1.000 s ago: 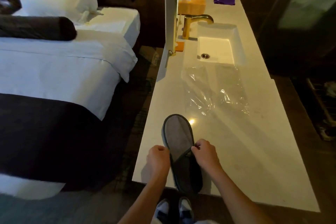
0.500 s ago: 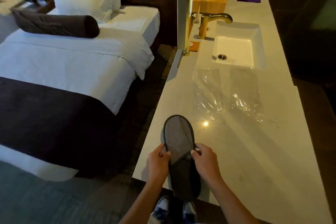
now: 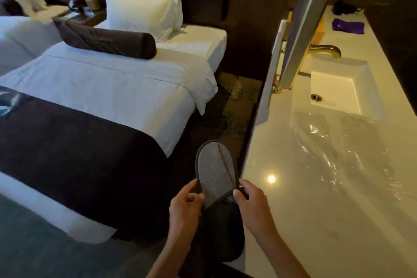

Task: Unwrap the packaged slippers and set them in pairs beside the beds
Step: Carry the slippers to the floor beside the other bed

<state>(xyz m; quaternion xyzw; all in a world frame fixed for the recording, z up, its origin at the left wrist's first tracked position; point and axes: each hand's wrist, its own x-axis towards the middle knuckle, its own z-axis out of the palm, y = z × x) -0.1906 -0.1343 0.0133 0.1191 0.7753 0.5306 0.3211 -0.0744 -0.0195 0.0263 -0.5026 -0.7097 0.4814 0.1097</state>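
- The view had swung left since a second ago. The slipper (image 3: 216,174) used to sit over the bench (image 3: 316,198). Now it was off the bench's left edge, over the dark floor.
- More of the near bed (image 3: 108,88) showed on the left, and a second bed (image 3: 20,36) showed in the upper left.
- That looked like the person was turning toward the beds, so the unwrapping part seemed done for this slipper.
- The clear wrap (image 3: 345,142) lay flat on the bench at the right, below the sink (image 3: 338,83).
- The left hand (image 3: 186,206) was pinched shut on the slipper's left edge.
- The right hand (image 3: 251,204) was pinched shut on its right edge, thumb on top.
- The hands were a little apart, with the grey slipper between them, at the bottom middle of the frame.
- Something dark hung under the grey part. It could be a second slipper, but I cannot tell.
- No slippers sat beside a bed yet.
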